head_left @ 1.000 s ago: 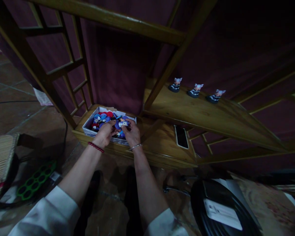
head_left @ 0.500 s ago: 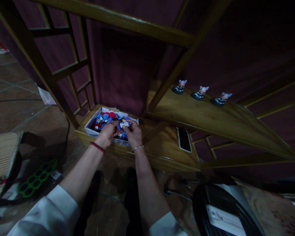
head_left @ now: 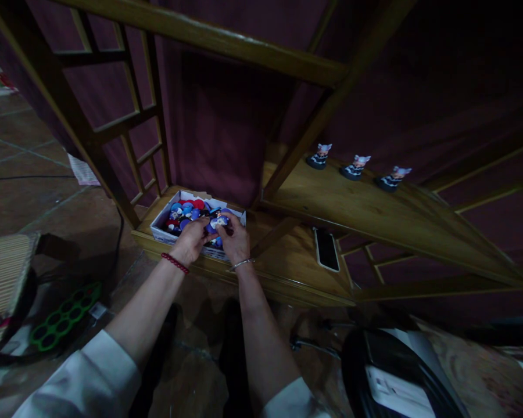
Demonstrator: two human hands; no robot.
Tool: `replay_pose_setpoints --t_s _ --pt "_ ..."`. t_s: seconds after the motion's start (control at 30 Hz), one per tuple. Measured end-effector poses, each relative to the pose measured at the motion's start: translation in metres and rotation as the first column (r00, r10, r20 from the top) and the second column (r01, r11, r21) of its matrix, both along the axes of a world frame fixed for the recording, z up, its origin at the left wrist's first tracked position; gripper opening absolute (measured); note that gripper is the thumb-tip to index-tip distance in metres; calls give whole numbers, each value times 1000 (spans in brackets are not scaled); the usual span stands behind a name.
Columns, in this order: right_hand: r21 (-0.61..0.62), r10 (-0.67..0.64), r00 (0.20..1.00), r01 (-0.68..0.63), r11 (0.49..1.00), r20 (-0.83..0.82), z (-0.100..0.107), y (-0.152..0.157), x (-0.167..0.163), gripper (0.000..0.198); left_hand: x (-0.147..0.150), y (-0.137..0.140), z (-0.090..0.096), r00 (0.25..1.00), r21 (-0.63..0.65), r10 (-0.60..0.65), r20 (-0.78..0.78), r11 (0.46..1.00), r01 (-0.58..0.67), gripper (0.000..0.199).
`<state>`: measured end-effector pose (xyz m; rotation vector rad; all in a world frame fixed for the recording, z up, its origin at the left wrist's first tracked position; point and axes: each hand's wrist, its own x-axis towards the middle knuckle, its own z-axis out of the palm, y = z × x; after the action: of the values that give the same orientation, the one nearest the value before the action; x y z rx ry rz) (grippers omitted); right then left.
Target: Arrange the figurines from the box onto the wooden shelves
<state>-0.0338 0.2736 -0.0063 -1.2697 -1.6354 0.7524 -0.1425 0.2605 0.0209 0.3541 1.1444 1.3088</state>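
Both hands are over an open white box (head_left: 162,233) filled with small figurines in blue, purple, red and white. Between them is one small figurine (head_left: 219,221) with a white and blue-purple body. My right hand (head_left: 237,237) pinches it between thumb and fingers from the right. From the left, the fingers of my left hand (head_left: 192,238) close on its lower part, where a purple base seems to be. My fingers cover some of the figurine, and the hands hide the box's near middle.
Three small figurines, one of them in the middle (head_left: 355,167), stand on the raised wooden shelf (head_left: 331,194). A phone (head_left: 326,249) lies on the lower board to the right. Wooden lattice posts (head_left: 113,125) rise at the left. A black stool (head_left: 361,371) stands at lower right.
The figurine has turned slightly in my fingers and shifted a little left and down. Both hands stay over the box.
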Motion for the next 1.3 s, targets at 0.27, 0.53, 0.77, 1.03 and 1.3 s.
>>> replay_pose_setpoints --t_s 0.27,0.53,0.77,1.03,1.3 --pt "27 -7 997 6 1000 74 6 -3 0 33 0 0 1 999 -37 -40 -1 999 40 8" --pt "82 5 992 -15 997 125 4 -2 -1 33 0 -2 6 999 -56 -45 15 997 46 9" --pt "90 44 986 -59 994 163 6 -3 1 32 -1 0 3 999 -52 -32 10 998 32 6" --pt "143 91 977 -119 983 191 6 -2 1 33 -2 -1 4 1000 -60 -16 19 998 17 5" --pt "161 107 969 -145 976 222 8 -2 1 32 -3 0 2 1000 -62 -25 9 998 25 6"
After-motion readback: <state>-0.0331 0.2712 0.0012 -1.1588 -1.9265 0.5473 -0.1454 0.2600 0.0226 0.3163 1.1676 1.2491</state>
